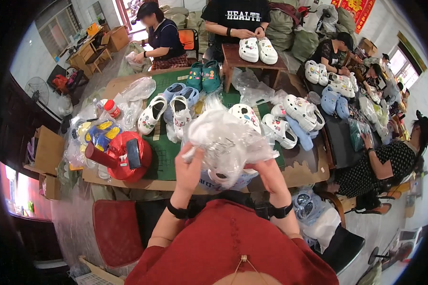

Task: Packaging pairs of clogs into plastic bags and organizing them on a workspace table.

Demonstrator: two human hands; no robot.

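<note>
A clear, crinkled plastic bag (pixel 233 147) is held up over the table's near edge, between my two hands. My left hand (pixel 189 164) grips its left side, with the fingers closed on the film. On the right, my right hand (pixel 268 175) is closed on the bag's lower right part. Something white shows through the film, but its shape is unclear. Under the bag, part of a pale blue printed thing (pixel 240 181) is visible. Just behind stands a white clog with charms (pixel 245 115). More decorated white clogs (pixel 152 115) stand to the left and right.
A red round container (pixel 129 156) with a phone (pixel 133 153) on it stands left. Green clogs (pixel 203 77), blue clogs (pixel 191 96) and loose plastic bags (pixel 137 90) lie farther back. Several people work around; one handles white clogs (pixel 257 50) on a small wooden table (pixel 228 61).
</note>
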